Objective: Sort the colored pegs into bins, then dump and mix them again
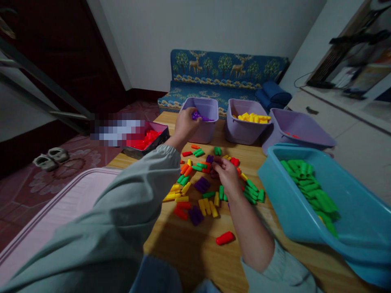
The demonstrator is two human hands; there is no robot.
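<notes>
Left hand (187, 123) reaches over the rim of the bin (206, 133), fingertips at the purple pieces (207, 119); whether it grips any cannot be told. Right hand (226, 173) is low over the surface (187, 240), fingers curled together among the loose pieces (202, 185); shadow hides the fingertips, so a held piece cannot be confirmed.

Many loose pieces lie side by side in short rows; whether these are joined is unclear. One red piece (225, 238) lies apart, toward the near edge.

Handling: each piece is a short rod, likely light and not fragile. Stiffness cannot be judged by sight. Smooth sides may slip or roll. Take hold across the middle, thumb opposite forefinger, with light pressure. For a row, span both outer sides.
</notes>
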